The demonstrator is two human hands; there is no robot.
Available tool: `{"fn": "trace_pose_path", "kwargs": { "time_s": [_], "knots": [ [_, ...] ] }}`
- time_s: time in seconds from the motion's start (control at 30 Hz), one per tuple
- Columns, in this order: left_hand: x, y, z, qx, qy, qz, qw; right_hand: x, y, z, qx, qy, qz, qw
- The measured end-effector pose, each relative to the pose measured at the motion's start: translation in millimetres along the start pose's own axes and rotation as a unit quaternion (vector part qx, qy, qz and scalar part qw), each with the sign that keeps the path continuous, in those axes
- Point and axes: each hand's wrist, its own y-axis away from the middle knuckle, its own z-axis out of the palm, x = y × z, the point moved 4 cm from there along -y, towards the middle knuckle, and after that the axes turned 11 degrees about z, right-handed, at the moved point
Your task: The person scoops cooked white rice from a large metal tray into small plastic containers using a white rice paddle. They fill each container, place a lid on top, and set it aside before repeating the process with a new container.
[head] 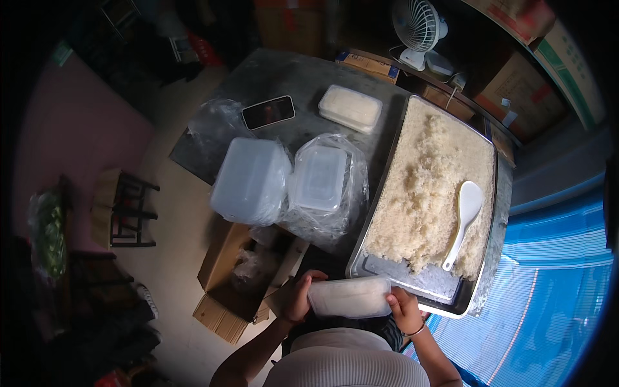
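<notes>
Between my two hands, in front of my body, is a clear plastic food container (349, 297) filled with white rice. My left hand (301, 297) grips its left end, and my right hand (405, 309) holds the right end with the thumb on the rim. Just beyond my right hand lies a large metal tray (411, 280) of cooked rice (416, 193), its near end scraped bare. A white rice paddle (465, 222) rests on the rice. Farther back on the table sit filled rice containers (350, 107), seemingly two stacked.
Plastic containers (251, 179) and smaller lids or containers (320, 178) sit in clear bags on the grey table (290, 72). A smartphone (268, 112) lies behind them. Below the table edge stands an open cardboard box (217, 271) holding plastic film. A fan (418, 29) stands on a shelf; stools (123, 210) are at left.
</notes>
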Motion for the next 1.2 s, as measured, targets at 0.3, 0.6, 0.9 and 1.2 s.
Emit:
{"fn": "trace_pose_path", "kwargs": {
  "time_s": [0.3, 0.6, 0.9, 1.2],
  "knots": [
    [32.4, -6.4, 13.2, -0.038, -0.211, 0.258, 0.942, -0.9, -7.3, 5.5, 0.083, -0.062, 0.112, 0.988],
    [81.6, -53.7, 38.4, -0.034, -0.172, 0.271, 0.947, -34.8, -40.9, -1.3, 0.04, -0.198, -0.056, 0.978],
    [124.9, -35.9, 66.2, -0.223, -0.126, 0.193, 0.947, -32.8, -57.3, -2.9, 0.004, -0.318, 0.044, 0.947],
    [139.0, -50.6, 77.6, -0.277, -0.334, 0.273, 0.859, -30.2, -67.8, -8.2, -0.012, -0.254, 0.037, 0.966]
  ]
}}
